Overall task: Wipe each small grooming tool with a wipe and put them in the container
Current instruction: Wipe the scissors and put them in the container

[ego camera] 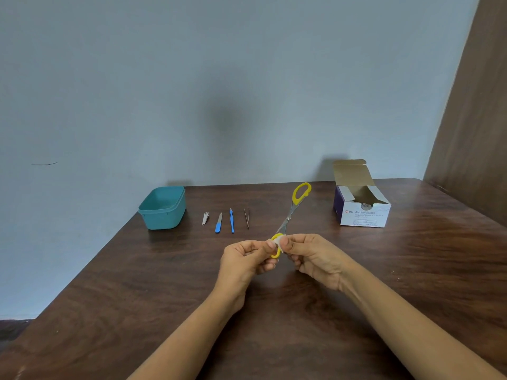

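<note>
Two hands (pixel 248 257) (pixel 311 257) are closed on yellow-handled steel scissors (pixel 290 215), a white wipe (pixel 278 239) pinched against one handle loop for cleaning.

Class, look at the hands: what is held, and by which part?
The yellow-handled scissors, held by both hands at the lower handle loop, with a white wipe pinched there.

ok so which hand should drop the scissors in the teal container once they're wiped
Probably the left hand: it grips the scissors by a yellow handle, and the teal container sits on its side. The right hand holds the wipe.
</note>
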`<state>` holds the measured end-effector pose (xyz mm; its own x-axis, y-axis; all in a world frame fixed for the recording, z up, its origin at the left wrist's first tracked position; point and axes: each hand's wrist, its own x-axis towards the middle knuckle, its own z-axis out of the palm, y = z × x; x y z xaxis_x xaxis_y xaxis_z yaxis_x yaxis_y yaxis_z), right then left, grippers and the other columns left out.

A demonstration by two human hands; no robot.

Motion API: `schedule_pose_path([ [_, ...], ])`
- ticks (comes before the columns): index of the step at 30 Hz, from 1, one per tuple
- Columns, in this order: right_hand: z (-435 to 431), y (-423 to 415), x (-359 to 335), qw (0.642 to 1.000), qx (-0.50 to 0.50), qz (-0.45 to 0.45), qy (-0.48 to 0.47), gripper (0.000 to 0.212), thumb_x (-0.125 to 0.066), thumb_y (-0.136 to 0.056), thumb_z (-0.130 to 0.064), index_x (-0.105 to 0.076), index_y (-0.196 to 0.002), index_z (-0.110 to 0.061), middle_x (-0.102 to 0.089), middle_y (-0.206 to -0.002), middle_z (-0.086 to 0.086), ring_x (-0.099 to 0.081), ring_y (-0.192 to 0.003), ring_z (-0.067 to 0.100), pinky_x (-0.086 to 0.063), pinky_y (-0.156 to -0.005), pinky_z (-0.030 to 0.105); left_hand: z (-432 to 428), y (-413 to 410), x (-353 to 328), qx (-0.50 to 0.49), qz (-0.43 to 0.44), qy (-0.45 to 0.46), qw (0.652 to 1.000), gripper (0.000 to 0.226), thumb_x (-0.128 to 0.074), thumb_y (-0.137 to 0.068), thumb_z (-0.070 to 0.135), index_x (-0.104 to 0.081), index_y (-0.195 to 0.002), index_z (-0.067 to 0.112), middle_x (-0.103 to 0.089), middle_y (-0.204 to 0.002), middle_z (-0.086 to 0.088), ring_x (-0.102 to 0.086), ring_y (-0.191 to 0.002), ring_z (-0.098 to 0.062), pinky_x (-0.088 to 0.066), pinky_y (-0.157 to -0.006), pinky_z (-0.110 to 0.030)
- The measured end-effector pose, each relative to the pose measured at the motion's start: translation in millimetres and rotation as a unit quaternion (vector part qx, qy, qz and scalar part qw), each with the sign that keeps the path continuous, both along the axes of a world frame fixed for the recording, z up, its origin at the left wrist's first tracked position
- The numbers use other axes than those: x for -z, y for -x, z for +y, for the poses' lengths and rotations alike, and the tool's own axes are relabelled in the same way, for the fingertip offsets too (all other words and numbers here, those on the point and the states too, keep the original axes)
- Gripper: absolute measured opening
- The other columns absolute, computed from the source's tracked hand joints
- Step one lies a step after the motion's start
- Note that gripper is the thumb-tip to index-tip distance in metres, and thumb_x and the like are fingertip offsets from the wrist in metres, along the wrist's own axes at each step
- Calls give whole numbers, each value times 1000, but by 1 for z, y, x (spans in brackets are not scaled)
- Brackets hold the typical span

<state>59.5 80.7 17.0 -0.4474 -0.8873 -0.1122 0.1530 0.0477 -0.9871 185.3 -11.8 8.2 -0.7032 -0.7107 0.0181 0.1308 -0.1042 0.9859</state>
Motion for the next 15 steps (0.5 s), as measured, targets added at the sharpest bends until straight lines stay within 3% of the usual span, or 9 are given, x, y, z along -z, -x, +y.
schedule_pose_path([
  [5,5,1,-8,999,-11,16,31,17,-67,-81,-18,-75,-91,-6,-69,-69,-5,-49,-60,0,-37,-60,12,1,2,-5,38,5,-51,998,18,-66,-83,18,-71,-87,1,-71,-70,-6,-62,-56,-5,-54,-57,-15],
  [9,8,1,-12,999,-16,43,-2,10,-64,-86,-9,-74,-86,-5,-59,-54,-9,-37,-51,2,-29,-56,16,-8,0,-11,-2,32,-35,999,38,-62,-81,39,-71,-99,7,-74,-89,-6,-66,-75,-9,-55,-69,-18],
  [15,10,-4,-13,985,-87,133,-64,9,-71,-80,-14,-77,-73,-11,-52,-63,5,-33,-57,7,-26,-56,22,-18,-5,-19,-40,57,-27,997,32,-54,-90,39,-72,-100,15,-74,-103,-3,-66,-99,-12,-51,-88,-27],
])
